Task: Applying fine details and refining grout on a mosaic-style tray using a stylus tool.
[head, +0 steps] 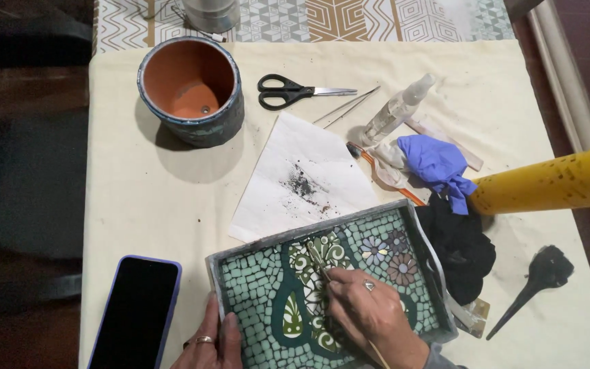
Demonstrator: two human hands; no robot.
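A mosaic tray (254, 273) with green tiles, leaf shapes and flower motifs lies tilted at the near middle of the table. My left hand (207, 340), a ring on one finger, presses on the tray's near-left edge. My right hand (370, 311), also ringed, rests on the mosaic and grips a thin wooden stick (318, 263) like a pen. The stick's tip touches the pale leaf pattern near the tray's centre.
A dark phone (136, 313) lies left of the tray. Behind are white paper with dark dust (302, 174), a terracotta pot (191, 89), black scissors (288, 91), tweezers (346, 107), a spray bottle (396, 109), a blue glove (438, 164), black cloth (462, 242), a yellow tube (548, 183).
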